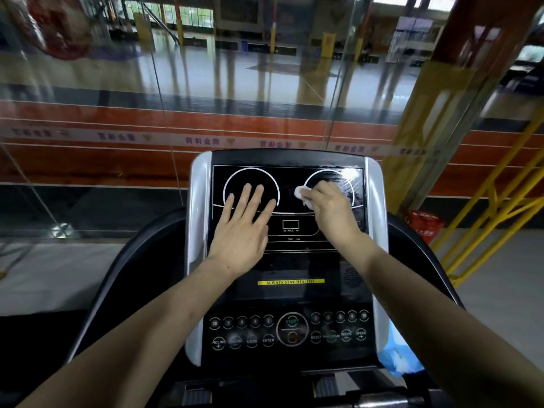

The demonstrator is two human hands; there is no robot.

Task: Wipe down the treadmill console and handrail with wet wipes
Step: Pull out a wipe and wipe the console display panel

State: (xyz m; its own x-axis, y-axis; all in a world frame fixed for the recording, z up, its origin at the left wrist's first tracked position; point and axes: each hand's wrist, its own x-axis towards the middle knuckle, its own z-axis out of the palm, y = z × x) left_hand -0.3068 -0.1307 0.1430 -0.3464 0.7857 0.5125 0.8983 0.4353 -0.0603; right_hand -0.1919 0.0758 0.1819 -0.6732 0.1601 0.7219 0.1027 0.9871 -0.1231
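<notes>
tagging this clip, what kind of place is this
Most likely a gym or sports hall: a treadmill console sits in front, and beyond the glass wall lie a red running track and a glossy court floor.

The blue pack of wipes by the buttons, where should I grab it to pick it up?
Grab the wipes pack by its free outer edge, coming from the right. Its left side sits tucked against the console rim, and the right hand nearest it is busy gripping the wipe.

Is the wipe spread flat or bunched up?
Bunched. The wipe shows as a crumpled white wad gripped by the right hand on the console.
</notes>
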